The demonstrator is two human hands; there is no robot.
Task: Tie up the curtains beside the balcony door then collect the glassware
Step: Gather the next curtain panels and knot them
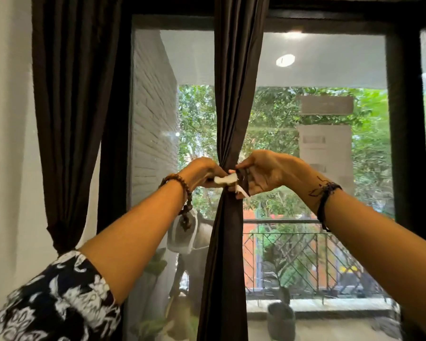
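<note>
Curtain (234, 99) fabric, dark brown, hangs down the middle of the balcony door (325, 148) and is cinched into a narrow waist between my hands. My left hand (202, 172) curls round the bunched folds and pinches one end of a white tie (228, 179). My right hand (261, 173) pinches the other end, just beside the gather. A second curtain (69, 119) hangs at the left, already gathered low beside the wall (8, 143).
</note>
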